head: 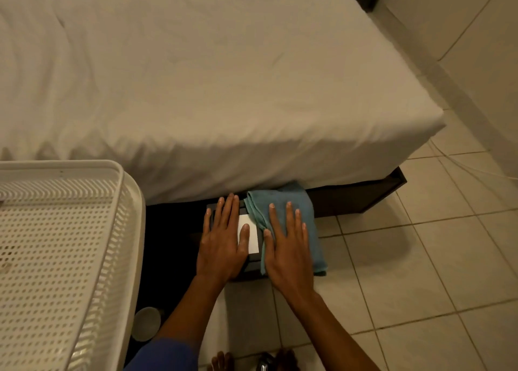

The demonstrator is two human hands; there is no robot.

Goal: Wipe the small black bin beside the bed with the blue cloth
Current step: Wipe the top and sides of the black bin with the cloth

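Note:
The small black bin (253, 261) stands on the floor against the bed's side, seen from above, with a white rectangle (252, 236) on its top. My left hand (221, 241) lies flat on the bin's left half, fingers spread, thumb over the white rectangle. The blue cloth (294, 199) is draped over the bin's right half and hangs down its right side. My right hand (288, 247) presses flat on the cloth with the fingers apart. Most of the bin is hidden under both hands and the cloth.
The bed with a white sheet (224, 90) fills the upper view, on a dark frame (364, 194). A white perforated basket (56, 258) stands at the left. A round lid-like object (145, 323) lies on the tiled floor (420, 272). My toes (221, 361) show at the bottom.

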